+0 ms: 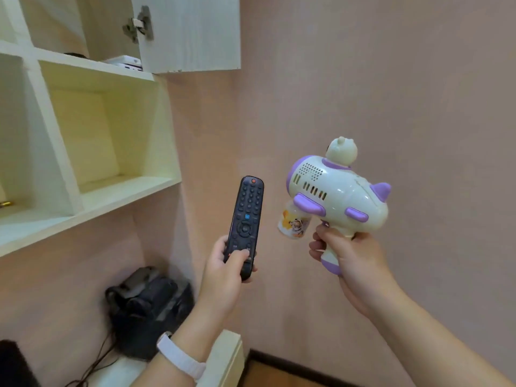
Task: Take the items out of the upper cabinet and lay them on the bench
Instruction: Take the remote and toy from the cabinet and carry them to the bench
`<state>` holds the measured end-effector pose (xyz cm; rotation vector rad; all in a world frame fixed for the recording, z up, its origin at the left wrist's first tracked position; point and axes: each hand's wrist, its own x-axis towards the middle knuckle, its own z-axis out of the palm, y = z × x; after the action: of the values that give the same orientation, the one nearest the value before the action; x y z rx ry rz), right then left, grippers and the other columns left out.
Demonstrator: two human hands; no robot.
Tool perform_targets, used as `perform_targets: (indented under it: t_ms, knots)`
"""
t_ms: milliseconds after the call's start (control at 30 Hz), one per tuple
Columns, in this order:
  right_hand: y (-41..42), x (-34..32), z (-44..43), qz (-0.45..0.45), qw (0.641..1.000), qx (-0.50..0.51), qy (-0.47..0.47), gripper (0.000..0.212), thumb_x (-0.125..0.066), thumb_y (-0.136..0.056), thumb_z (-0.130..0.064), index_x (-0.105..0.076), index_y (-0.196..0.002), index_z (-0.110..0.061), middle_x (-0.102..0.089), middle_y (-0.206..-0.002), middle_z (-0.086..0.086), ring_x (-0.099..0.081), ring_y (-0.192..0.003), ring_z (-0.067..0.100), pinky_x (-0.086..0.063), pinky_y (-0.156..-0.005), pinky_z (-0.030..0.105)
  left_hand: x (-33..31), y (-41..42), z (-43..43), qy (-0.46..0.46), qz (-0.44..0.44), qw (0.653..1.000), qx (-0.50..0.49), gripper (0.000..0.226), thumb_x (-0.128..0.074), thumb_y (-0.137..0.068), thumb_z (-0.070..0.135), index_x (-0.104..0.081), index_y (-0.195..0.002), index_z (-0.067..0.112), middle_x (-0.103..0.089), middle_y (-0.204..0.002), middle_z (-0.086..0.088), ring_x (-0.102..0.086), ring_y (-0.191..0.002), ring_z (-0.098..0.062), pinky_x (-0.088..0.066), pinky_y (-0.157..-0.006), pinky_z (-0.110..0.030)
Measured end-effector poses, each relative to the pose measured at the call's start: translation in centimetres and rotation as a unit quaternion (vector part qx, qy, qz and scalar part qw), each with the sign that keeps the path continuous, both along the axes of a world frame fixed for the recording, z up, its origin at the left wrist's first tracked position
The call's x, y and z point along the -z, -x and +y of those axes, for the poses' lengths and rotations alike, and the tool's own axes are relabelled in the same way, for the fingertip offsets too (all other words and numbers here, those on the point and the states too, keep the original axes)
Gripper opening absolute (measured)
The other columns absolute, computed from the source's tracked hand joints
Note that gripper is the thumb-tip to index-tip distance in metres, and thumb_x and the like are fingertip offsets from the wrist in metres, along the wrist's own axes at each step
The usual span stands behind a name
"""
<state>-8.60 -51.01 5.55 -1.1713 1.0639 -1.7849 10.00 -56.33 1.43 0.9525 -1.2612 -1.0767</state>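
My left hand (223,272) grips a black remote control (246,222) by its lower end, buttons facing me, held upright in front of the pink wall. My right hand (350,261) holds a white and purple toy bubble gun (335,196) by its handle, a small printed bottle hanging under its front. Both are in mid-air, right of the shelves. The upper cabinet (83,37) stands with its door (192,32) swung open; a white flat box (125,62) and a dark item (74,55) lie on its floor. The bench (223,356) shows at the bottom.
Open cream shelf cubbies (92,141) sit below the cabinet at left. A black bag (150,308) with cables rests on the bench against the wall. A dark object (14,364) fills the bottom left corner. Brown floor (279,375) lies right of the bench.
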Motion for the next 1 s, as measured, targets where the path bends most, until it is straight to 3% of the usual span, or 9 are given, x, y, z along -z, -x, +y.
perform_targets:
  t_ms: [267, 500, 667, 833, 933, 1000]
  knots:
    - [8.6, 3.8, 15.7, -0.022, 0.993, 0.111, -0.035, 0.009, -0.066, -0.076, -0.013, -0.066, -0.085, -0.015, -0.061, -0.073, 0.003, -0.057, -0.068, 0.022, -0.050, -0.070, 0.042, 2.6, 10.8, 12.6, -0.055, 0.019, 0.991, 0.123, 0.021, -0.047, -0.095, 0.007, -0.058, -0.110, 0.015, -0.070, -0.087, -0.004, -0.063, -0.063, -0.011, -0.048, -0.052, -0.022]
    - [14.7, 5.9, 31.1, -0.027, 0.974, 0.218, -0.062, 0.015, -0.063, -0.066, -0.009, -0.064, -0.080, -0.016, -0.060, -0.072, 0.003, -0.054, -0.071, 0.022, -0.046, -0.075, 0.046, 4.3, 19.9, 22.8, -0.079, 0.002, 0.968, 0.237, 0.021, -0.047, -0.095, 0.008, -0.060, -0.111, 0.013, -0.070, -0.083, -0.005, -0.061, -0.061, -0.013, -0.046, -0.055, -0.028]
    - [19.1, 6.9, 40.3, -0.035, 0.938, 0.333, -0.087, 0.013, -0.066, -0.066, -0.012, -0.064, -0.073, -0.022, -0.061, -0.073, 0.002, -0.055, -0.071, 0.018, -0.044, -0.071, 0.039, 4.9, 26.6, 28.9, -0.074, -0.027, 0.938, 0.338, 0.018, -0.047, -0.094, 0.007, -0.061, -0.105, 0.013, -0.069, -0.081, -0.003, -0.061, -0.063, -0.014, -0.045, -0.057, -0.028]
    - [22.8, 8.5, 46.3, -0.090, 0.905, 0.413, -0.051, 0.022, -0.065, -0.067, -0.005, -0.055, -0.085, 0.004, -0.056, -0.075, 0.012, -0.048, -0.070, 0.025, -0.038, -0.070, 0.045, 5.5, 32.3, 32.7, -0.074, -0.042, 0.899, 0.429, 0.018, -0.047, -0.095, 0.005, -0.061, -0.102, 0.014, -0.069, -0.077, 0.000, -0.060, -0.063, -0.015, -0.046, -0.059, -0.030]
    - [24.7, 9.7, 48.3, -0.129, 0.882, 0.450, -0.064, 0.018, -0.066, -0.072, -0.009, -0.063, -0.089, -0.005, -0.063, -0.078, 0.010, -0.054, -0.073, 0.025, -0.039, -0.077, 0.047, 6.5, 36.0, 33.9, -0.090, -0.046, 0.876, 0.472, 0.016, -0.047, -0.094, 0.005, -0.060, -0.101, 0.012, -0.069, -0.077, -0.001, -0.058, -0.062, -0.015, -0.044, -0.058, -0.030]
    - [25.9, 10.5, 48.9, -0.152, 0.865, 0.472, -0.071, 0.013, -0.063, -0.081, -0.001, -0.063, -0.094, -0.005, -0.066, -0.080, 0.011, -0.055, -0.075, 0.026, -0.041, -0.078, 0.045, 7.3, 38.6, 34.1, -0.101, -0.044, 0.862, 0.495, 0.016, -0.047, -0.094, 0.004, -0.060, -0.099, 0.011, -0.069, -0.075, -0.001, -0.058, -0.062, -0.015, -0.043, -0.058, -0.030]
